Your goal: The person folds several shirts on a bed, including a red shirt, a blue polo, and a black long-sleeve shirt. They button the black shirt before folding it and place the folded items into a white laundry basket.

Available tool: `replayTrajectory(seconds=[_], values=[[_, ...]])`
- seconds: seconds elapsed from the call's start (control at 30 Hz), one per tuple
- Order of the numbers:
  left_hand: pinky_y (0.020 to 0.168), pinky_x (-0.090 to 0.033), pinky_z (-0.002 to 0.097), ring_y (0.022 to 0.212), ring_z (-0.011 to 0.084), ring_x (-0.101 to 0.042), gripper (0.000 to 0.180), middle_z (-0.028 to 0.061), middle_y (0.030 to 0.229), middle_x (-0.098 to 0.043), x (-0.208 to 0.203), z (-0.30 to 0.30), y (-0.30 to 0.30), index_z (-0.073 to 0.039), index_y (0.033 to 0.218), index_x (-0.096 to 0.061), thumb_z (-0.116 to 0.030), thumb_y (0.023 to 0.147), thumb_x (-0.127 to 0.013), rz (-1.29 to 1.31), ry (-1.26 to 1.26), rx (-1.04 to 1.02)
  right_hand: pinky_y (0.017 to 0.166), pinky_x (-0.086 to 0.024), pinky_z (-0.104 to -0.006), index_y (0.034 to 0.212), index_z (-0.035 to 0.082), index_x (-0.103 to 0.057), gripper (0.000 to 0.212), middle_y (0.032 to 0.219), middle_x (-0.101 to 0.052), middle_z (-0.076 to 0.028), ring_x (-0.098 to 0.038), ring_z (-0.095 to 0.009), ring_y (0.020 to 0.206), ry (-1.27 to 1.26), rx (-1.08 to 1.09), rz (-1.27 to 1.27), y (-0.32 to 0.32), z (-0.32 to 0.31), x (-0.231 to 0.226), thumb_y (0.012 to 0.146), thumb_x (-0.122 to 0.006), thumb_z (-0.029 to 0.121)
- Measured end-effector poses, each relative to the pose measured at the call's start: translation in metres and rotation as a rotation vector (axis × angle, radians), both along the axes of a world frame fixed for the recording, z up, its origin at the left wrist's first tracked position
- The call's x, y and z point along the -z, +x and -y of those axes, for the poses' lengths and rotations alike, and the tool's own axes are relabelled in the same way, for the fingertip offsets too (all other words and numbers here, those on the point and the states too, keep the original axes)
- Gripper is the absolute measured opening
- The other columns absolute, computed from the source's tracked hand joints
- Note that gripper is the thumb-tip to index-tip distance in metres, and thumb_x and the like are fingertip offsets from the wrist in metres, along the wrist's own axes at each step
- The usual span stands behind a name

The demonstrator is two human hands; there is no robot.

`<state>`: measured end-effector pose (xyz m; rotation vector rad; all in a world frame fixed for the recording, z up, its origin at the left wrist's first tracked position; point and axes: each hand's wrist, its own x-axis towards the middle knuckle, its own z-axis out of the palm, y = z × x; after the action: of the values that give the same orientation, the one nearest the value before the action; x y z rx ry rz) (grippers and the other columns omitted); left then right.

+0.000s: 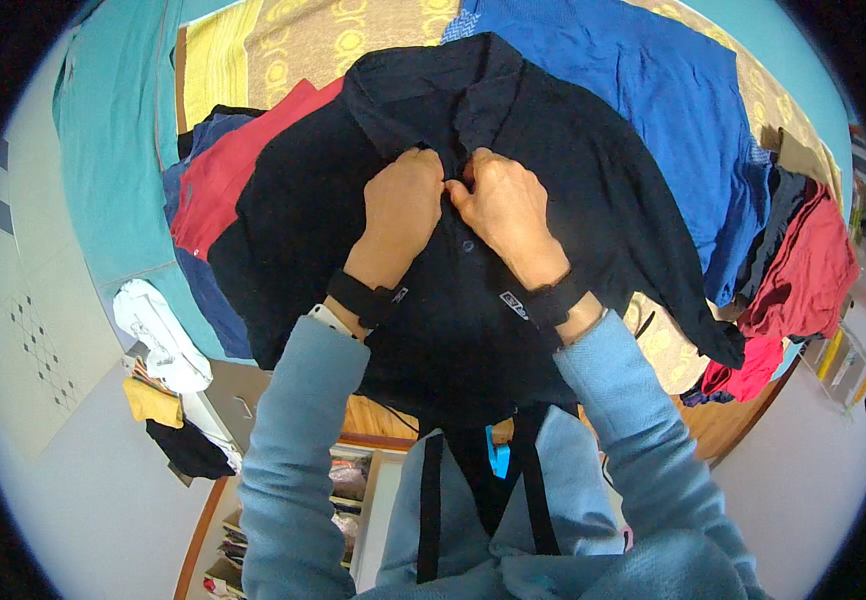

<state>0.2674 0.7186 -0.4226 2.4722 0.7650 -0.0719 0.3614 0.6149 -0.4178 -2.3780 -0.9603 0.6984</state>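
A black collared shirt (593, 200) lies spread out in front of me, its collar at the far end and one sleeve reaching toward the right. My left hand (403, 200) and my right hand (505, 205) meet at the front opening just below the collar. Both have their fingers closed on the shirt's placket edges, one on each side. The fingertips are partly hidden by the backs of the hands and the cloth. A button (469, 246) shows on the placket a little nearer to me than the hands.
Beyond the shirt lie a blue garment (643, 90) and a yellow patterned cloth (313, 40). Red clothing (228, 185) sits at the left, more red clothing (803, 265) at the right. A white garment (161, 335) hangs over furniture at the lower left.
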Motion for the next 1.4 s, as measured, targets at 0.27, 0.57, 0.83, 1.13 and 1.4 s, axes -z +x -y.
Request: replayTrajectory(seconds=[0.27, 0.57, 0.83, 1.13, 1.4], values=[[0.067, -0.048, 0.0411, 0.078, 0.0331, -0.062, 0.008, 0.014, 0.079, -0.063, 0.004, -0.013, -0.007, -0.004, 0.08, -0.061, -0.011, 0.079, -0.064, 0.018, -0.148, -0.011, 0.064, -0.055, -0.0418, 0.081, -0.004, -0.063, 0.026, 0.075, -0.066, -0.023, -0.068, -0.036, 0.072, -0.121, -0.104, 0.001, 0.009, -0.007, -0.01, 0.075, -0.07, 0.021], [0.067, -0.049, 0.0382, 0.078, 0.031, -0.062, 0.01, 0.0137, 0.079, -0.064, 0.003, -0.016, -0.005, -0.003, 0.082, -0.062, -0.008, 0.077, -0.068, 0.04, -0.197, -0.086, 0.066, -0.056, -0.0412, 0.078, -0.002, -0.066, 0.021, 0.077, -0.067, -0.021, -0.068, -0.035, 0.073, -0.176, -0.119, 0.054, 0.007, -0.016, -0.003, 0.072, -0.069, 0.017], [0.066, -0.049, 0.0402, 0.077, 0.0331, -0.06, 0.011, 0.0117, 0.082, -0.061, -0.002, 0.008, 0.002, -0.005, 0.079, -0.058, -0.008, 0.076, -0.068, -0.057, 0.046, -0.006, 0.046, -0.039, -0.0224, 0.074, 0.005, -0.06, 0.013, 0.067, -0.062, -0.001, -0.056, -0.008, 0.055, 0.146, 0.336, -0.996, 0.035, 0.022, 0.005, 0.083, -0.067, 0.012], [0.051, -0.051, 0.0243, 0.058, 0.014, -0.064, 0.014, 0.0122, 0.074, -0.067, -0.013, 0.007, 0.008, 0.005, 0.084, -0.062, -0.007, 0.082, -0.067, 0.088, -0.563, -0.509, 0.047, -0.039, -0.019, 0.08, 0.005, -0.061, 0.01, 0.071, -0.062, -0.002, -0.056, -0.007, 0.055, 0.26, 0.379, -1.141, 0.031, 0.022, -0.008, 0.083, -0.068, 0.012], [0.051, -0.05, 0.0227, 0.055, 0.0117, -0.062, 0.016, 0.0115, 0.074, -0.067, -0.014, 0.009, 0.006, 0.006, 0.085, -0.062, -0.008, 0.081, -0.067, 0.154, -0.665, -0.534, 0.051, -0.042, -0.0214, 0.082, -0.002, -0.063, 0.013, 0.065, -0.061, -0.002, -0.055, -0.006, 0.056, 0.29, 0.274, -0.79, 0.01, 0.018, 0.004, 0.083, -0.068, 0.01]])
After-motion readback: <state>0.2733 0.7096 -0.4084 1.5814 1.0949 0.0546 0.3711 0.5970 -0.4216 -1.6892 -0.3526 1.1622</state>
